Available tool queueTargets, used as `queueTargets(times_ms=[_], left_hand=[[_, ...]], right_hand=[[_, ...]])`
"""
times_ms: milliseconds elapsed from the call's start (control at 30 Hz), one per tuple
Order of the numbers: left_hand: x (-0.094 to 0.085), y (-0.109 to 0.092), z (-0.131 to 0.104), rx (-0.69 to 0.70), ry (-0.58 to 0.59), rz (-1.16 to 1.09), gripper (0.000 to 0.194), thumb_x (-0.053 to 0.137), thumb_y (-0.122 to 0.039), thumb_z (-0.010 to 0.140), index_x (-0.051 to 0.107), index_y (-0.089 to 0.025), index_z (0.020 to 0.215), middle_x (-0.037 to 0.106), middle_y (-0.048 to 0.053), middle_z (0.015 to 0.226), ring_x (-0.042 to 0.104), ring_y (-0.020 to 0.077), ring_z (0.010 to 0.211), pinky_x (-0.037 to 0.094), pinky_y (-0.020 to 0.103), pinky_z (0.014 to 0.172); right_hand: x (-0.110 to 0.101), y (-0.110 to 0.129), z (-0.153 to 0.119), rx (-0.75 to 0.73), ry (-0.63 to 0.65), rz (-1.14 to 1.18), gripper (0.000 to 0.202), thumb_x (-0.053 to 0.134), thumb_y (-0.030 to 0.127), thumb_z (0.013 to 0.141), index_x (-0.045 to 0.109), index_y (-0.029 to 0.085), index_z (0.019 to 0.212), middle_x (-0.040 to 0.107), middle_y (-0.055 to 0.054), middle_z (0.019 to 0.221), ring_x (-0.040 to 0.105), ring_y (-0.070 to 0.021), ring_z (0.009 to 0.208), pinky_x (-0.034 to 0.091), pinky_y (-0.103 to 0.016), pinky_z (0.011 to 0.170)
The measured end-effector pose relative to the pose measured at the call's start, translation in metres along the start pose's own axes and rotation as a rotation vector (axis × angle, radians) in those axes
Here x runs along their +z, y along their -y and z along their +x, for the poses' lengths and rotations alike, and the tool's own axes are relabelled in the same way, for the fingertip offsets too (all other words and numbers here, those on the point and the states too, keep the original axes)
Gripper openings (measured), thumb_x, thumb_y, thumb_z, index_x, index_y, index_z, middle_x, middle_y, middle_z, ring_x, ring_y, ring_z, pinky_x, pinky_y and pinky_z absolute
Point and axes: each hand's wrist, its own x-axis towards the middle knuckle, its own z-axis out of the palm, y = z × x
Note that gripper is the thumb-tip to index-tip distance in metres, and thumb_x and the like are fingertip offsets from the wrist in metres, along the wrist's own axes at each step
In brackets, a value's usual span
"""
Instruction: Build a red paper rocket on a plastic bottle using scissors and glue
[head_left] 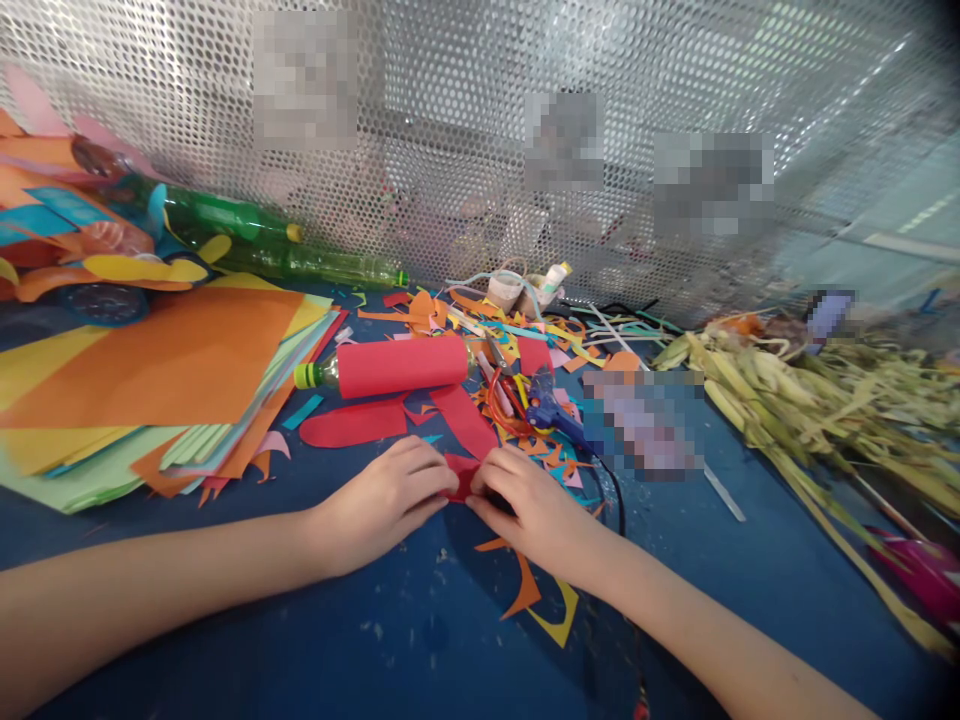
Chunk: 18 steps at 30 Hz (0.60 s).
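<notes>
A small red paper piece (460,478) is pinched between my left hand (401,495) and my right hand (517,500), just above the blue table. Both hands have their fingers closed on its two sides, and part of it is hidden behind them. Beyond them lies a plastic bottle wrapped in red paper (405,366), its yellow-green cap pointing left. Two flat red paper shapes, a rounded strip (356,422) and a slanted strip (463,420), rest between the bottle and my hands. A blue glue gun (553,412) sits to the right of the bottle.
Coloured paper sheets (150,360) are stacked at the left, with green bottles (232,220) behind. Paper scraps (525,580) lie near my right forearm and around two cups (506,290). Dry husks (795,420) cover the right side. A perforated metal screen (450,130) stands at the back.
</notes>
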Motion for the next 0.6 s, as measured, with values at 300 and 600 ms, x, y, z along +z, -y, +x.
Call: queueTargets(times_ms=[300,600], left_hand=[[0.0,0.003,-0.001,0.022,0.052,-0.008,0.02,0.041,-0.02,0.09,0.06,-0.018,0.095,0.058,0.005,0.088,0.051,0.0164,0.085,0.041,0.029,0.076],[-0.003,0.001,0.001,0.02,0.094,0.032,0.023,0.037,-0.016,0.091,0.06,-0.017,0.096,0.057,0.007,0.091,0.051,0.0167,0.087,0.042,0.028,0.075]], right_hand=[[0.001,0.001,0.0,0.0,-0.03,-0.024,0.009,0.052,0.017,0.084,0.053,0.017,0.075,0.053,-0.003,0.079,0.049,-0.0158,0.08,0.042,-0.03,0.073],[-0.01,0.0,-0.004,-0.037,0.034,0.052,0.006,0.051,0.014,0.085,0.054,0.018,0.088,0.056,-0.003,0.089,0.051,-0.0146,0.086,0.043,-0.029,0.077]])
